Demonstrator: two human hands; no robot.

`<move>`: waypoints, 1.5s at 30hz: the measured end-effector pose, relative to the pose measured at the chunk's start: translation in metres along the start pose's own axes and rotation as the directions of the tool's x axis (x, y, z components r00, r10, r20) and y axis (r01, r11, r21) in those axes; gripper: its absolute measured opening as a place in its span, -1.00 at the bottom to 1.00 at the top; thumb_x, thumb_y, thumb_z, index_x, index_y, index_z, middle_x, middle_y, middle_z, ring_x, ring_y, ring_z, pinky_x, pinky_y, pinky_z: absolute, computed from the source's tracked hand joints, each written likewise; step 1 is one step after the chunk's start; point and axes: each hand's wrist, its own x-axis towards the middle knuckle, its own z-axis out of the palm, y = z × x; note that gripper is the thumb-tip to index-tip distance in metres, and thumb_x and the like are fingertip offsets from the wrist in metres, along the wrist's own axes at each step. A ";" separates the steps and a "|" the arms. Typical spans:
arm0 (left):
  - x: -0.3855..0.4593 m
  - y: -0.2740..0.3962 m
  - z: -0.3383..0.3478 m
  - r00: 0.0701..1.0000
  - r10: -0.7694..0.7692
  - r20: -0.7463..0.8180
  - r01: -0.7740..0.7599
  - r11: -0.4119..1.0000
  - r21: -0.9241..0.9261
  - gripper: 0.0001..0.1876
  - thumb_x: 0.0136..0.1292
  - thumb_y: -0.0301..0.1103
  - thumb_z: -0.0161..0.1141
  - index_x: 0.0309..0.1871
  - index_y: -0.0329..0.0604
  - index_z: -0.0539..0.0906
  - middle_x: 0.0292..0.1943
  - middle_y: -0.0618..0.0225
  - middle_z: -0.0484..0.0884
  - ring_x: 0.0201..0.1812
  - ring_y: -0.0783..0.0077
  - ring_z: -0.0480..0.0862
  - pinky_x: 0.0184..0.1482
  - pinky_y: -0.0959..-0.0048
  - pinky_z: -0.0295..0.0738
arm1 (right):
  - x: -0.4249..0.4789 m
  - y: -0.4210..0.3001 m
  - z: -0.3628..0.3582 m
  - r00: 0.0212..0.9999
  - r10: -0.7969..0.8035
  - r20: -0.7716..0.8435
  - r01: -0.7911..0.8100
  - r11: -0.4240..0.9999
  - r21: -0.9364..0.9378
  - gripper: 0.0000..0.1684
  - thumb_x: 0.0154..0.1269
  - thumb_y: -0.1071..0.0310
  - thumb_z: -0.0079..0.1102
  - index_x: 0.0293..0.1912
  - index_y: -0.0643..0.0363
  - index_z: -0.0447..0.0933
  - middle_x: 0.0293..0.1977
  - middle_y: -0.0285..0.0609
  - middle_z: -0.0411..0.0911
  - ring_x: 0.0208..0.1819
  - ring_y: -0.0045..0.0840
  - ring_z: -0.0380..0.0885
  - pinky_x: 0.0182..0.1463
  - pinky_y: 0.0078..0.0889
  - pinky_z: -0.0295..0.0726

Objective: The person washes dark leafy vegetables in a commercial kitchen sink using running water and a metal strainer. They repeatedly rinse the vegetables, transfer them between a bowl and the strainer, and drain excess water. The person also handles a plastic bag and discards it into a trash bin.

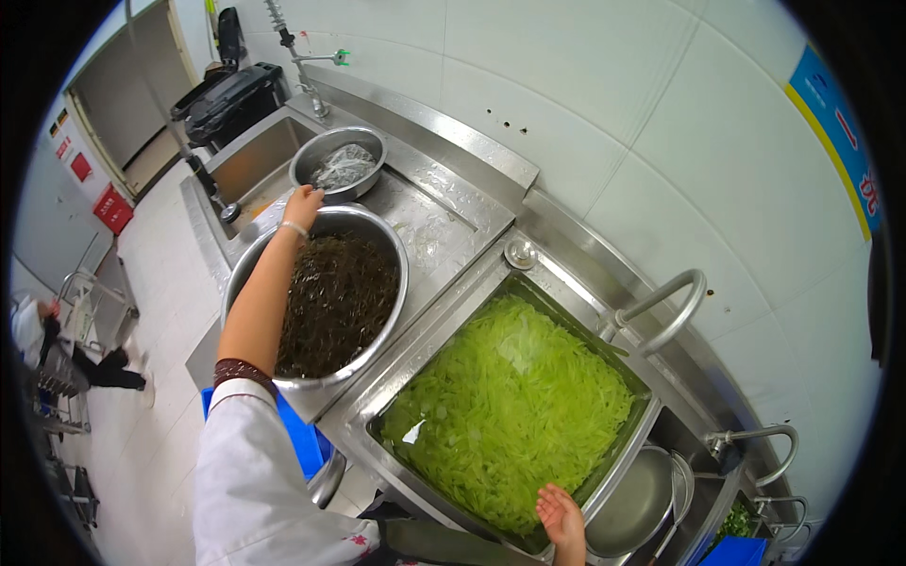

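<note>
Ahead on the left, my left hand [303, 208] reaches across a large round metal basin [401, 283] to where its far rim meets a smaller metal bowl [375, 173]. Its fingers are bent there; which rim they touch is unclear. Dark, thin strands like shredded seaweed [340, 304] fill much of the large basin. The smaller bowl holds something wrapped in clear plastic [345, 166]. My right hand [561, 513] is at the near edge of a steel sink [382, 396], palm turned up, fingers apart from any object. Pale green vegetable shreds [517, 396] lie in water in that sink.
A curved faucet [672, 304] overhangs the sink's right side. Beyond it, a metal pan [633, 502] and a strainer [681, 488] sit in another sink. A spray hose [205, 180] hangs at left. A person [78, 347] stands by a cart across the floor.
</note>
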 end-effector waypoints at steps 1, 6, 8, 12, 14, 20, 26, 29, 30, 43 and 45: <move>0.021 0.000 0.012 0.978 -0.206 0.036 0.208 0.944 -0.257 -0.53 0.21 -0.20 0.12 0.05 -0.41 0.40 -0.15 0.17 0.51 -0.20 0.36 0.58 -0.26 0.45 0.53 | 0.000 0.003 0.012 1.000 0.013 0.003 -0.013 1.000 -0.013 -0.66 0.28 0.37 -0.01 0.02 0.29 0.37 -0.16 0.05 0.53 -0.24 -0.31 0.55 -0.16 -0.29 0.57; 0.115 -0.045 0.012 0.783 -0.581 -0.222 0.403 0.746 -0.530 -0.65 0.18 -0.31 -0.07 0.02 -0.23 0.44 0.00 0.20 0.48 -0.09 0.20 0.52 -0.19 0.24 0.42 | -0.017 0.000 0.064 1.000 0.015 -0.025 -0.017 0.995 -0.094 -0.64 0.29 0.38 -0.02 0.05 0.32 0.35 -0.17 0.07 0.53 -0.25 -0.30 0.57 -0.15 -0.32 0.59; 0.117 -0.045 0.036 0.789 -0.614 0.003 0.392 0.500 -0.772 -0.67 0.24 -0.37 -0.10 0.08 -0.13 0.41 0.04 0.22 0.47 -0.04 0.14 0.51 -0.06 0.05 0.45 | -0.032 -0.003 0.068 0.993 -0.029 -0.113 0.019 0.996 -0.093 -0.63 0.30 0.38 -0.05 0.07 0.31 0.34 -0.16 0.07 0.53 -0.26 -0.29 0.58 -0.15 -0.32 0.60; 0.140 -0.054 0.041 0.671 -0.740 0.058 0.499 0.392 -0.773 -0.80 0.21 -0.46 0.05 -0.11 -0.25 0.41 -0.26 0.17 0.52 -0.40 0.31 0.53 -0.58 0.55 0.49 | -0.040 0.001 0.056 0.983 -0.064 -0.172 0.054 0.997 -0.063 -0.64 0.31 0.37 -0.05 0.07 0.29 0.34 -0.15 0.06 0.52 -0.24 -0.29 0.58 -0.14 -0.31 0.60; 0.162 -0.074 0.026 0.700 -0.693 0.173 0.525 0.335 -0.782 -0.91 0.23 -0.46 0.03 -0.27 -0.28 0.42 -0.40 0.20 0.48 -0.58 0.41 0.47 -0.68 0.65 0.38 | -0.030 0.006 0.052 0.985 -0.034 -0.171 0.027 0.999 -0.042 -0.63 0.31 0.36 -0.05 0.08 0.28 0.34 -0.15 0.05 0.53 -0.24 -0.30 0.58 -0.14 -0.31 0.60; 0.160 -0.063 0.018 0.760 -0.634 0.144 0.500 0.429 -0.752 -0.93 0.10 -0.56 -0.03 -0.44 -0.26 0.31 -0.56 0.32 0.27 -0.72 0.54 0.21 -0.79 0.71 0.19 | -0.024 0.007 0.075 0.992 -0.014 -0.126 -0.002 0.992 -0.128 -0.63 0.29 0.37 -0.02 0.07 0.28 0.36 -0.16 0.04 0.54 -0.25 -0.30 0.59 -0.14 -0.30 0.59; 0.063 0.064 0.016 0.911 -0.361 0.199 0.402 0.674 -0.620 -0.83 0.08 -0.45 0.12 -0.57 -0.13 0.37 -0.65 0.43 0.38 -0.71 0.60 0.34 -0.76 0.72 0.30 | -0.023 -0.002 0.087 0.993 -0.073 -0.091 0.052 0.976 -0.213 -0.63 0.29 0.39 0.00 0.08 0.29 0.35 -0.14 0.04 0.53 -0.25 -0.32 0.58 -0.14 -0.33 0.58; 0.002 0.125 -0.001 0.938 -0.224 0.266 0.331 0.810 -0.484 -0.87 0.12 -0.40 0.12 -0.47 -0.16 0.41 -0.61 0.44 0.39 -0.69 0.57 0.37 -0.74 0.68 0.33 | -0.028 -0.013 0.107 0.989 -0.140 0.049 0.148 0.947 -0.285 -0.62 0.32 0.37 -0.02 0.10 0.28 0.34 -0.11 0.02 0.52 -0.22 -0.35 0.57 -0.12 -0.36 0.57; -0.021 0.138 0.001 0.936 -0.209 0.284 0.325 0.826 -0.462 -0.87 0.13 -0.37 0.14 -0.45 -0.15 0.42 -0.60 0.45 0.40 -0.68 0.58 0.39 -0.74 0.67 0.31 | -0.037 -0.018 0.115 0.985 -0.152 0.085 0.171 0.936 -0.307 -0.62 0.33 0.36 -0.02 0.11 0.27 0.33 -0.09 0.00 0.51 -0.19 -0.38 0.56 -0.10 -0.38 0.56; -0.428 0.118 0.054 0.595 -0.454 0.664 0.462 0.868 0.180 -0.81 0.04 -0.48 0.08 -0.23 -0.16 0.45 -0.50 0.39 0.52 -0.67 0.51 0.51 -0.85 0.64 0.27 | -0.106 -0.025 0.045 0.850 -0.169 0.499 0.168 0.985 0.047 -0.42 0.28 0.04 0.08 0.14 0.23 0.31 -0.11 -0.16 0.52 -0.17 -0.49 0.55 -0.08 -0.41 0.54; -0.484 0.103 0.089 0.518 -0.433 0.737 0.377 0.890 0.258 -0.88 0.07 -0.50 0.07 -0.29 -0.19 0.45 -0.55 0.33 0.53 -0.67 0.43 0.51 -0.80 0.54 0.32 | -0.127 -0.028 -0.012 0.885 0.021 0.465 -0.061 0.995 0.073 -0.42 0.24 0.00 0.11 0.07 0.25 0.38 -0.16 -0.15 0.54 -0.18 -0.44 0.56 -0.12 -0.32 0.58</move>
